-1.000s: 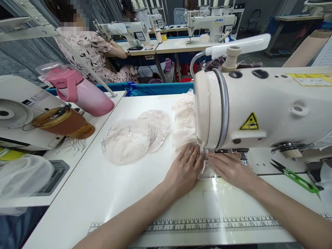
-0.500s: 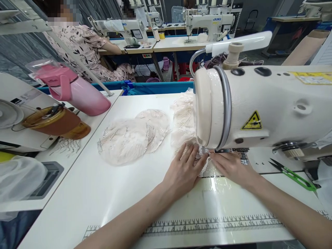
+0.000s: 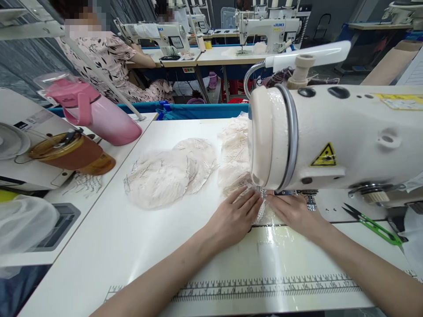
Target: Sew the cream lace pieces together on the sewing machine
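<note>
My left hand [image 3: 235, 215] lies with its fingers stretched flat on pale lace fabric [image 3: 235, 152], beside the needle area of a white sewing machine [image 3: 350, 136]. The fabric runs from under the hand toward the back of the table. Across a narrow strip of lace [image 3: 261, 211], my right hand [image 3: 294, 212] rests with its fingers reaching left, flat against the cloth. The machine head hides part of those fingers, and the needle cannot be seen. Left of my hands lie round pale lace pieces [image 3: 158, 178], overlapping on the table.
Green thread snips [image 3: 376, 226] lie right of the machine bed. A printed ruler [image 3: 264, 286] crosses the table's front. At left are a pink tumbler [image 3: 105, 119] and an amber cup [image 3: 72, 154]. A person [image 3: 109, 61] sits beyond, near other sewing machines.
My left hand's fingers have drawn closer together and shifted slightly at the lace. The right hand stays almost in place. The whole view has shifted a little.
</note>
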`<state>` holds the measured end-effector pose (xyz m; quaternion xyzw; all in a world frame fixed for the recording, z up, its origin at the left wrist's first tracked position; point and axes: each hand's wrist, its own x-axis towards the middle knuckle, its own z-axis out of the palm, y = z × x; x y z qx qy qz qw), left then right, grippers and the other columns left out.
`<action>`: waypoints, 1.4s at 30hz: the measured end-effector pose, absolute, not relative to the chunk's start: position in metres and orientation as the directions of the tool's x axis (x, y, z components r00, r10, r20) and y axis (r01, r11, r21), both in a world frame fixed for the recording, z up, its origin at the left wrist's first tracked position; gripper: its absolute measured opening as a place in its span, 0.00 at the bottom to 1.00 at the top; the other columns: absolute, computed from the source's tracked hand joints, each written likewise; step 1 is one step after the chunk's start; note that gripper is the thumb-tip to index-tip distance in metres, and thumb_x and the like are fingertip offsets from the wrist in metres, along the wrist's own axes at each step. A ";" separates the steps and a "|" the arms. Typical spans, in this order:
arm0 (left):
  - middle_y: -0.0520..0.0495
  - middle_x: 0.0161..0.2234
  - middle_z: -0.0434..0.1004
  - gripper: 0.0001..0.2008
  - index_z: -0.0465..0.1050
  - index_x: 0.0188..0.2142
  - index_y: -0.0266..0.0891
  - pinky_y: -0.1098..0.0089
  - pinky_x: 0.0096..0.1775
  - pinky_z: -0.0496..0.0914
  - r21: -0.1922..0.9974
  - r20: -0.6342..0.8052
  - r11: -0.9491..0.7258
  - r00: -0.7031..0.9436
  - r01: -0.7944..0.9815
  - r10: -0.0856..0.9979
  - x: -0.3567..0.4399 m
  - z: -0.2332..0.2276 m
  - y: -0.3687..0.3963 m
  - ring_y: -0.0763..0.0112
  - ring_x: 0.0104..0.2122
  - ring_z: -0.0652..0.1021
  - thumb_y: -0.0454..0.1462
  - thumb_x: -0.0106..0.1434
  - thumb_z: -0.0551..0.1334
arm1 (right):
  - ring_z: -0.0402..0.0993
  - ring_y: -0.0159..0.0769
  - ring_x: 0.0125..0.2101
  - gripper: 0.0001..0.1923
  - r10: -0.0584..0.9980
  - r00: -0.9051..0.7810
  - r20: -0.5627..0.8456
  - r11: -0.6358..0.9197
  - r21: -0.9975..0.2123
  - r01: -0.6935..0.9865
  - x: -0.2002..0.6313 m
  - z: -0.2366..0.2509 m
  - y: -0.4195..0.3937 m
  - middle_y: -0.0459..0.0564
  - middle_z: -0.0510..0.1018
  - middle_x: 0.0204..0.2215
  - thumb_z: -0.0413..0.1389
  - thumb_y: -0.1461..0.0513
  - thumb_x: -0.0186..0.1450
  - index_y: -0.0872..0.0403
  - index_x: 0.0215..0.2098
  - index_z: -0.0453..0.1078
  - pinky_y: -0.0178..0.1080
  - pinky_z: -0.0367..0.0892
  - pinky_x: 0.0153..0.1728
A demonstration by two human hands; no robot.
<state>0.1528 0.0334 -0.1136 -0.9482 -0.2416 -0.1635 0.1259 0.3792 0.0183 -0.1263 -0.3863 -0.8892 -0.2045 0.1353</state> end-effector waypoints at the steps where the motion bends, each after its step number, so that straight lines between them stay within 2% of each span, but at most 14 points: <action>1: 0.40 0.53 0.72 0.18 0.68 0.53 0.27 0.58 0.59 0.61 -0.143 0.365 -0.859 0.833 0.491 0.415 0.151 -0.112 0.035 0.60 0.53 0.73 0.32 0.66 0.51 | 0.73 0.32 0.39 0.17 0.642 -0.640 0.423 0.619 0.207 0.758 0.379 -0.128 0.019 0.47 0.78 0.42 0.50 0.69 0.65 0.51 0.49 0.71 0.37 0.65 0.41; 4: 0.40 0.52 0.73 0.18 0.69 0.53 0.27 0.57 0.59 0.61 -0.089 0.353 -0.883 0.844 0.460 0.404 0.147 -0.104 0.040 0.60 0.52 0.73 0.32 0.66 0.50 | 0.72 0.31 0.36 0.13 0.662 -0.597 0.454 0.614 0.128 0.779 0.378 -0.131 0.021 0.47 0.79 0.39 0.51 0.67 0.66 0.50 0.46 0.72 0.36 0.64 0.40; 9: 0.41 0.52 0.74 0.19 0.69 0.52 0.30 0.54 0.59 0.62 -0.036 0.318 -0.894 0.853 0.447 0.414 0.143 -0.097 0.046 0.60 0.53 0.73 0.31 0.65 0.50 | 0.72 0.31 0.38 0.12 0.605 -0.642 0.470 0.686 0.102 0.721 0.373 -0.130 0.021 0.46 0.79 0.42 0.50 0.70 0.65 0.52 0.43 0.71 0.36 0.61 0.38; 14: 0.41 0.52 0.73 0.18 0.69 0.52 0.30 0.53 0.58 0.63 -0.031 0.326 -0.889 0.845 0.457 0.423 0.142 -0.098 0.049 0.59 0.53 0.73 0.31 0.65 0.50 | 0.72 0.31 0.39 0.11 0.578 -0.628 0.522 0.700 0.080 0.710 0.368 -0.127 0.021 0.43 0.79 0.44 0.51 0.71 0.64 0.53 0.40 0.70 0.36 0.59 0.36; 18: 0.43 0.51 0.75 0.16 0.70 0.51 0.33 0.53 0.58 0.63 -0.065 0.392 -0.880 0.823 0.471 0.412 0.144 -0.099 0.047 0.62 0.51 0.75 0.30 0.66 0.51 | 0.73 0.30 0.37 0.09 0.584 -0.611 0.535 0.696 0.057 0.715 0.364 -0.122 0.020 0.43 0.80 0.40 0.51 0.70 0.64 0.53 0.39 0.69 0.36 0.58 0.38; 21: 0.45 0.45 0.79 0.11 0.73 0.44 0.35 0.55 0.56 0.66 -0.124 0.507 -0.892 0.801 0.434 0.319 0.146 -0.099 0.045 0.66 0.44 0.78 0.30 0.66 0.54 | 0.73 0.29 0.36 0.07 0.612 -0.591 0.526 0.694 0.002 0.720 0.362 -0.118 0.017 0.42 0.80 0.35 0.51 0.69 0.65 0.53 0.38 0.69 0.35 0.58 0.37; 23: 0.49 0.37 0.81 0.07 0.74 0.35 0.36 0.59 0.55 0.68 -0.159 0.567 -0.901 0.784 0.404 0.252 0.147 -0.098 0.043 0.70 0.38 0.79 0.30 0.64 0.57 | 0.73 0.29 0.39 0.06 0.606 -0.597 0.526 0.720 -0.043 0.693 0.361 -0.115 0.015 0.42 0.79 0.33 0.51 0.68 0.65 0.53 0.36 0.68 0.34 0.58 0.36; 25: 0.52 0.30 0.80 0.07 0.73 0.29 0.37 0.62 0.53 0.69 -0.181 0.599 -0.900 0.770 0.397 0.220 0.148 -0.096 0.041 0.74 0.32 0.78 0.30 0.63 0.60 | 0.72 0.30 0.42 0.05 0.583 -0.613 0.533 0.758 -0.088 0.646 0.361 -0.113 0.014 0.43 0.78 0.34 0.51 0.66 0.66 0.53 0.37 0.68 0.34 0.59 0.35; 29: 0.55 0.25 0.76 0.10 0.71 0.25 0.38 0.63 0.52 0.70 -0.195 0.603 -0.899 0.771 0.392 0.205 0.149 -0.095 0.039 0.76 0.27 0.75 0.29 0.62 0.61 | 0.70 0.31 0.45 0.05 0.530 -0.643 0.553 0.811 -0.108 0.575 0.362 -0.110 0.012 0.44 0.78 0.36 0.53 0.65 0.65 0.53 0.39 0.69 0.37 0.60 0.43; 32: 0.55 0.24 0.75 0.11 0.69 0.22 0.38 0.63 0.52 0.70 -0.193 0.602 -0.903 0.773 0.383 0.199 0.149 -0.096 0.038 0.77 0.26 0.74 0.28 0.61 0.61 | 0.70 0.30 0.45 0.04 0.474 -0.652 0.592 0.838 -0.074 0.541 0.363 -0.112 0.011 0.41 0.78 0.36 0.56 0.66 0.64 0.52 0.37 0.70 0.41 0.57 0.53; 35: 0.55 0.24 0.74 0.12 0.68 0.22 0.38 0.64 0.51 0.71 -0.195 0.589 -0.909 0.785 0.369 0.193 0.148 -0.095 0.037 0.77 0.25 0.73 0.28 0.62 0.60 | 0.70 0.28 0.45 0.06 0.459 -0.671 0.582 0.857 -0.094 0.506 0.364 -0.115 0.012 0.39 0.78 0.36 0.57 0.68 0.64 0.52 0.36 0.70 0.41 0.57 0.55; 37: 0.54 0.26 0.76 0.10 0.70 0.24 0.38 0.65 0.50 0.71 -0.188 0.563 -0.915 0.803 0.356 0.196 0.148 -0.096 0.037 0.74 0.29 0.75 0.30 0.63 0.59 | 0.70 0.28 0.43 0.06 0.452 -0.693 0.562 0.872 -0.117 0.475 0.365 -0.116 0.012 0.39 0.78 0.35 0.56 0.69 0.64 0.52 0.36 0.70 0.42 0.59 0.57; 39: 0.48 0.35 0.79 0.06 0.73 0.34 0.36 0.63 0.51 0.70 -0.148 0.513 -0.920 0.823 0.362 0.242 0.147 -0.097 0.037 0.68 0.38 0.77 0.32 0.64 0.57 | 0.71 0.28 0.41 0.06 0.422 -0.711 0.562 0.892 -0.114 0.438 0.365 -0.116 0.013 0.40 0.79 0.35 0.56 0.69 0.63 0.53 0.37 0.70 0.42 0.62 0.57; 42: 0.38 0.53 0.72 0.19 0.67 0.52 0.28 0.59 0.55 0.67 -0.050 0.379 -0.909 0.850 0.414 0.366 0.145 -0.101 0.038 0.58 0.54 0.71 0.37 0.65 0.53 | 0.72 0.31 0.42 0.07 0.395 -0.721 0.570 0.903 -0.098 0.418 0.366 -0.114 0.014 0.42 0.79 0.37 0.56 0.69 0.63 0.54 0.39 0.71 0.41 0.67 0.52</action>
